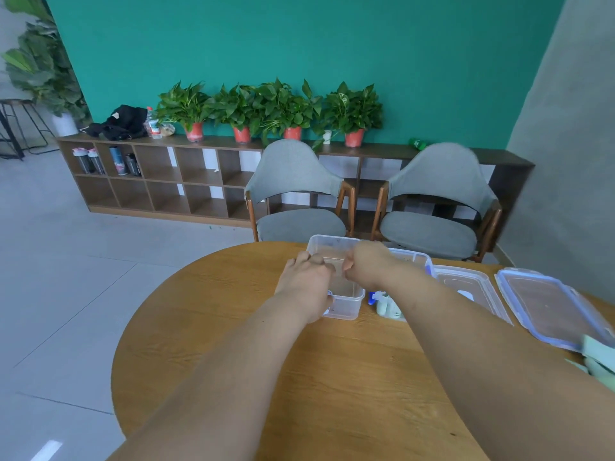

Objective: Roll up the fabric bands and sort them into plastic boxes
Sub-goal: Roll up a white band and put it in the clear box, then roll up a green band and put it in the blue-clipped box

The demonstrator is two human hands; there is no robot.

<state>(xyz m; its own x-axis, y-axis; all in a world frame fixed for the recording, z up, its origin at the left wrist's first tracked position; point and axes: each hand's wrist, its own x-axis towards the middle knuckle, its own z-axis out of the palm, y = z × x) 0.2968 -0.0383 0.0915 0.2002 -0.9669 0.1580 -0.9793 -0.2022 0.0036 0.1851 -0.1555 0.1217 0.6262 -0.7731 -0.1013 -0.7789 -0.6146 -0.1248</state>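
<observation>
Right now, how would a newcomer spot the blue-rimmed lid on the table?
On the round wooden table, look right of the two clear plastic boxes. Two flat transparent lids lie side by side there; the blue-rimmed lid is the rightmost. Its neighbour lid has a colourless rim instead.

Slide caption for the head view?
Left hand and right hand, fingers curled, over a clear plastic box on a wooden table, two lids alongside.

Clear plastic box (344, 306): upright, lidless, at desk's 12 o'clock.
Second box (412, 257): blue-clipped, just beside, at its 3 o'clock.
Pale green fabric bands (599, 359): heaped, desk's 3 o'clock edge.
</observation>
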